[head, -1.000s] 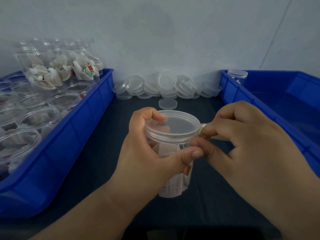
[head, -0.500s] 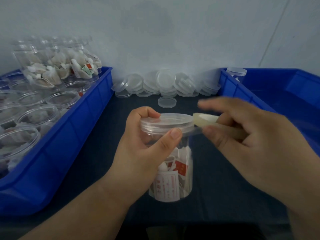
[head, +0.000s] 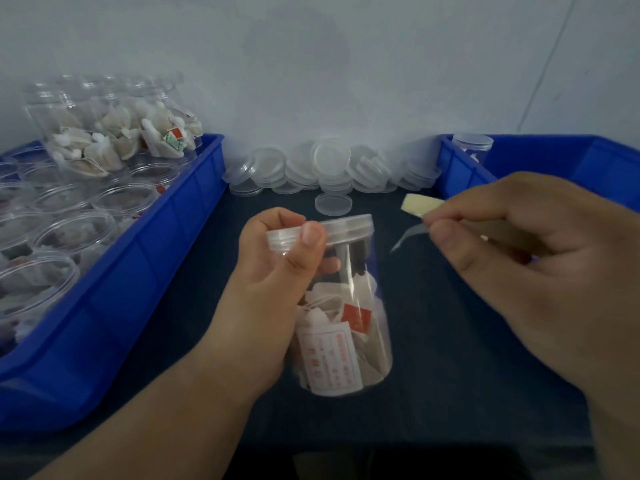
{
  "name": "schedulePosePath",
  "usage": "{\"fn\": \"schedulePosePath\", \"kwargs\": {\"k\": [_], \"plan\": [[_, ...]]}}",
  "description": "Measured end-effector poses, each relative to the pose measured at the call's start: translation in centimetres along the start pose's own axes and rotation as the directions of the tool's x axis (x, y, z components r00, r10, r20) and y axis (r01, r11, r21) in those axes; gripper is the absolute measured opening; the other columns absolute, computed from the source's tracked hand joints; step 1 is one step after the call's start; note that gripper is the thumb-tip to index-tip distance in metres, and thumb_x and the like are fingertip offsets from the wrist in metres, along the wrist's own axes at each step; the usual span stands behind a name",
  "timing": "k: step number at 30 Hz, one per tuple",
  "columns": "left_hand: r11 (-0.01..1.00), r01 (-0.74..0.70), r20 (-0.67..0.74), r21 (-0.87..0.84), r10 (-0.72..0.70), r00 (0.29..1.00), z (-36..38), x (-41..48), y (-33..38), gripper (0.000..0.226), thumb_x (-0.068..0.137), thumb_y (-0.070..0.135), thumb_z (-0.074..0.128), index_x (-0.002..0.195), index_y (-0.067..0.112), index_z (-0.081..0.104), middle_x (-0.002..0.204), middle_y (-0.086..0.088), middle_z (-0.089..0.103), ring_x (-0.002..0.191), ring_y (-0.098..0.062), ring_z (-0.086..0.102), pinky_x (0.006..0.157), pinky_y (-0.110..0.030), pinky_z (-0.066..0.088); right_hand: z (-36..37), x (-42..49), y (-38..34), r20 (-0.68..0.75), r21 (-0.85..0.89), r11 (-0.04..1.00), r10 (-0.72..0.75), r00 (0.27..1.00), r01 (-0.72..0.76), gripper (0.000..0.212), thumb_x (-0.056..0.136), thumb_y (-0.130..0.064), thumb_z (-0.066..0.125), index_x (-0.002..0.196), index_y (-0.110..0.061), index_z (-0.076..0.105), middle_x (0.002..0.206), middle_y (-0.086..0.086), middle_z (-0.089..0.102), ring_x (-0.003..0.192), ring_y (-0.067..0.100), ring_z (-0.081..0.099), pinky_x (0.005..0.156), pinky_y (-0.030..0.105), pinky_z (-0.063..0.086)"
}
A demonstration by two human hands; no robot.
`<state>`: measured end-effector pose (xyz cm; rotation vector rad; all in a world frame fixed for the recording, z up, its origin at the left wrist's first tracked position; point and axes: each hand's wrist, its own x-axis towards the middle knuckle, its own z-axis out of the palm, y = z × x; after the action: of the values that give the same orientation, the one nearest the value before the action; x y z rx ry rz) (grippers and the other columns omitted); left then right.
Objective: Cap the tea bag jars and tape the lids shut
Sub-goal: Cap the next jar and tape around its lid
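- Our left hand (head: pixel 277 282) grips the jar (head: pixel 346 334) near its top, the thumb pressed on the rim of the lid (head: pixel 343 225) and the fingers wrapped round behind the clear wall.
- The jar is over the middle of the dark table (head: pixel 450 358), lid on, slightly tilted, with tea bags (head: pixel 332 355) heaped in its lower half; we cannot tell whether its base touches the table.
- Our right hand (head: pixel 519 265) is off to the jar's right, apart from it, fingers curled round the tape (head: pixel 420 204) — a beige end sticks out past the fingertips, and a thin clear strip hangs loose beneath.
- The left bin (head: pixel 156 237) holds open jars (head: pixel 52 237) of tea bags, with more jars stacked on their sides (head: pixel 114 133) at the back.
- Loose lids (head: pixel 329 164) are piled against the wall between the bins — a single lid (head: pixel 333 204) lies just in front.
- The right bin (head: pixel 457 168) holds a capped jar (head: pixel 474 147) in its far corner.
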<state>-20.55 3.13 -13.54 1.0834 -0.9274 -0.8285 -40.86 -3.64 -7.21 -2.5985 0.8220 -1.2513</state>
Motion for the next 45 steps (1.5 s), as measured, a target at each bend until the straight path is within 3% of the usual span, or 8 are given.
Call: {"fn": "schedulePosePath", "kwargs": {"k": [5, 10, 12, 19, 30, 38, 42, 45], "plan": [[0.992, -0.046, 0.012, 0.117, 0.045, 0.999, 0.4, -0.6, 0.2, 0.071, 0.047, 0.097, 0.064, 0.102, 0.052, 0.055, 0.107, 0.007, 0.073, 0.099, -0.027, 0.074, 0.082, -0.055, 0.059, 0.8, -0.1, -0.9, 0.082, 0.025, 1.000, -0.016, 0.997, 0.014, 0.007, 0.092, -0.040, 0.062, 0.092, -0.037, 0.069, 0.080, -0.023, 0.060, 0.083, 0.000, 0.056, 0.072, 0.004, 0.038], [0.946, -0.151, 0.092, 0.287, 0.130, 0.987, 1.0, -1.1, 1.0, 0.081, 0.053, 0.098, 0.055, 0.114, 0.047, 0.043, 0.109, 0.032, 0.066, 0.096, 0.003, 0.069, 0.069, -0.011, 0.054, 1.3, 0.0, -1.1, 0.129, -0.014, 1.000, 0.029, 0.991, -0.027, 0.010, 0.090, -0.046, 0.058, 0.088, -0.040, 0.066, 0.075, -0.022, 0.056, 0.079, -0.003, 0.052, 0.071, 0.004, 0.036], [0.933, -0.162, 0.101, 0.320, 0.136, 0.986, 1.1, -1.3, 1.1, 0.084, 0.051, 0.098, 0.057, 0.116, 0.047, 0.041, 0.111, 0.034, 0.065, 0.100, 0.008, 0.067, 0.070, -0.006, 0.050, 1.5, -0.1, -1.3, 0.131, -0.046, 0.998, 0.051, 0.990, -0.045, 0.014, 0.089, -0.050, 0.057, 0.086, -0.040, 0.066, 0.073, -0.020, 0.054, 0.076, -0.002, 0.051, 0.063, 0.007, 0.035], [0.937, -0.169, 0.055, 0.306, 0.160, 0.986, 1.6, -1.5, 0.6, 0.070, 0.055, 0.065, 0.079, 0.111, 0.046, 0.042, 0.109, 0.033, 0.067, 0.094, 0.006, 0.070, 0.067, -0.007, 0.052, 1.9, -0.2, -1.4, 0.108, -0.085, 0.994, 0.076, 0.991, -0.067, 0.019, 0.085, -0.052, 0.058, 0.082, -0.036, 0.067, 0.072, -0.014, 0.055, 0.069, 0.002, 0.051, 0.058, 0.021, 0.037], [0.917, -0.158, -0.046, 0.365, 0.187, 0.981, 2.1, -1.6, 0.9, 0.060, 0.057, 0.069, 0.072, 0.105, 0.048, 0.043, 0.104, 0.040, 0.063, 0.086, 0.011, 0.069, 0.063, -0.003, 0.049, 2.0, -0.2, -1.8, 0.154, -0.171, 0.980, 0.130, 0.979, -0.103, 0.021, 0.083, -0.051, 0.053, 0.080, -0.035, 0.067, 0.069, -0.013, 0.052, 0.065, 0.004, 0.048, 0.055, 0.024, 0.035], [0.883, -0.204, -0.062, 0.422, 0.253, 0.966, 1.8, -1.6, 1.0, 0.056, 0.063, 0.070, 0.074, 0.104, 0.049, 0.044, 0.111, 0.031, 0.062, 0.094, 0.002, 0.069, 0.070, -0.008, 0.052, 1.8, 0.8, -1.8, 0.254, -0.171, 0.964, 0.241, 0.937, -0.202, 0.031, 0.072, -0.075, 0.039, 0.073, -0.049, 0.054, 0.069, -0.023, 0.058, 0.064, 0.002, 0.056, 0.055, 0.015, 0.032], [0.902, -0.188, -0.031, 0.389, 0.217, 0.976, 1.6, -1.6, 1.2, 0.051, 0.064, 0.067, 0.072, 0.104, 0.049, 0.045, 0.109, 0.034, 0.063, 0.091, 0.005, 0.070, 0.066, -0.007, 0.052, 1.1, 1.1, -0.7, 0.254, -0.094, 0.964, 0.266, 0.930, -0.250, 0.053, 0.064, -0.083, 0.042, 0.110, -0.058, 0.050, 0.079, -0.025, 0.063, 0.077, -0.011, 0.058, 0.056, 0.010, 0.033], [0.939, -0.101, -0.016, 0.329, 0.112, 0.994, 1.5, -1.4, 1.3, 0.050, 0.063, 0.074, 0.073, 0.100, 0.052, 0.048, 0.100, 0.034, 0.068, 0.085, 0.007, 0.070, 0.062, -0.004, 0.050, 0.5, 1.4, 0.3, 0.315, 0.070, 0.956, 0.250, 0.915, -0.286, 0.046, 0.066, -0.073, 0.045, 0.111, -0.062, 0.053, 0.084, -0.027, 0.067, 0.076, -0.007, 0.061, 0.057, 0.013, 0.040]]}}
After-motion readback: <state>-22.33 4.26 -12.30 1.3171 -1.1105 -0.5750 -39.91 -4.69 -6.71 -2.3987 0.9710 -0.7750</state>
